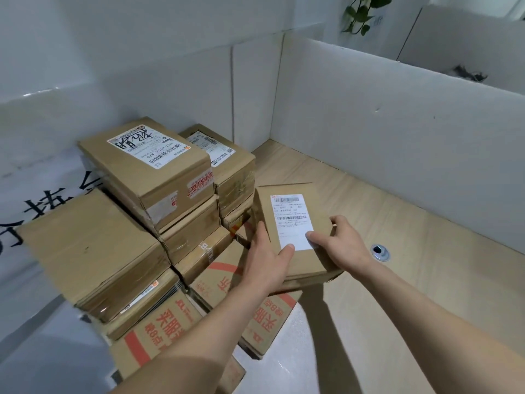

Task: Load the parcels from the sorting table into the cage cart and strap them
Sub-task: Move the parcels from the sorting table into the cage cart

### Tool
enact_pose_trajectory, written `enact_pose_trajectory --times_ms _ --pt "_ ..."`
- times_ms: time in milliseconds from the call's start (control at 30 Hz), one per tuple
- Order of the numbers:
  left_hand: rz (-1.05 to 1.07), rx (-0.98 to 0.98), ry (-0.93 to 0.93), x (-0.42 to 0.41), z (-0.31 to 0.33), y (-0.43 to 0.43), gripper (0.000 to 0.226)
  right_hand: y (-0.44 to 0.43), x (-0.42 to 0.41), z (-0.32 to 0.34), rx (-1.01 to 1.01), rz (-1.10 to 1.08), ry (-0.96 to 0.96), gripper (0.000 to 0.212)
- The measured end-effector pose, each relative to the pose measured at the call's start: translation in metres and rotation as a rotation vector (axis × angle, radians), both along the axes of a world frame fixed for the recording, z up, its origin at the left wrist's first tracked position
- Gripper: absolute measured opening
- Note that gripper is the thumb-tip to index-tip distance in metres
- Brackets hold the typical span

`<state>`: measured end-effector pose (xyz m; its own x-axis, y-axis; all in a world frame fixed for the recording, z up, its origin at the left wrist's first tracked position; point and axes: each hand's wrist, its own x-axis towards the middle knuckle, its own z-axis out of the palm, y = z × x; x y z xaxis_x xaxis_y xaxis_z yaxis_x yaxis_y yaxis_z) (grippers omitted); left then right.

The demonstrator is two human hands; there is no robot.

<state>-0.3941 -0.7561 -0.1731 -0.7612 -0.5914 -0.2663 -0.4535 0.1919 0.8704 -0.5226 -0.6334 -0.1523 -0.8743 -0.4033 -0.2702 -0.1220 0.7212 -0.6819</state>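
Cardboard-brown, the small parcel [318, 207] we grip with both hands, left hand [267, 260] along its left edge, right hand [342, 243] curled round its right, thumbs on its white barcode label [291, 216], sits low beside the stack, whose top box [127, 173] label shows "A26" under black marker scrawl.

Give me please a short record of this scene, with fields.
parcel: flat brown cardboard parcel with white label, above a red-printed carton
left hand: grips its left edge, thumb on top
right hand: grips its right edge, thumb on label
stack: brown cardboard boxes, left of parcel
floor: brown cardboard sheet with metal ring
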Motion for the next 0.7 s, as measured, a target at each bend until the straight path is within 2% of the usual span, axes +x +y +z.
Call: enact_pose_trajectory --times_ms 167,333,433,700 --pt "0.04 -0.127 0.129 0.028 0.036 0.025 0.083 0.027 0.028 0.028 -0.202 0.026 0.19 0.063" --pt "0.127 -0.341 0.254 0.079 0.091 0.055 0.09 0.051 0.074 0.083 -0.413 0.138 0.418 0.079" --pt "0.212 -0.459 0.346 0.118 0.125 0.075 0.088 0.063 0.104 0.114 -0.49 0.229 0.512 0.09" --pt "0.502 -0.59 0.477 0.243 0.189 0.124 0.073 0.073 0.205 0.173 -0.651 0.521 0.649 0.083"
